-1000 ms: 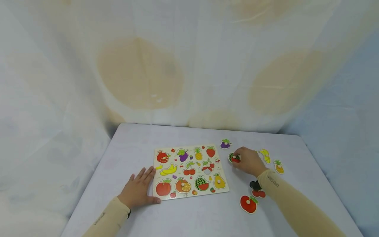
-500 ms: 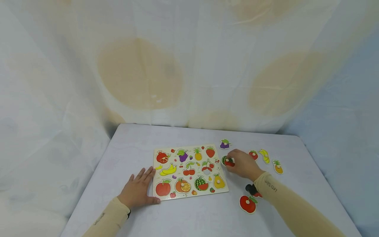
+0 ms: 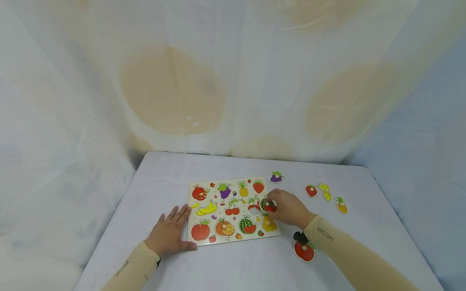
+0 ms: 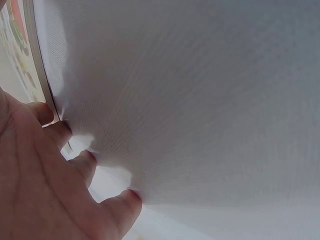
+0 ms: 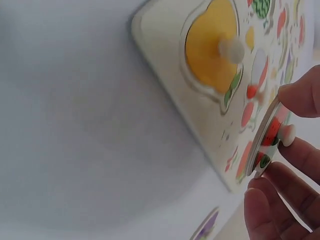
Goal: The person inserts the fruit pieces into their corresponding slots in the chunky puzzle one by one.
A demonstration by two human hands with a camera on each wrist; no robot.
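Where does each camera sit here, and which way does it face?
Head: worn on the head, facing forward and down at the puzzle board; left hand and right hand show.
Left wrist: on that wrist, facing the tabletop and puzzle board's edge; left fingers show.
Right wrist: on that wrist, facing the pinched watermelon piece; right fingers show.
Head and right wrist share the watermelon piece and pear piece.
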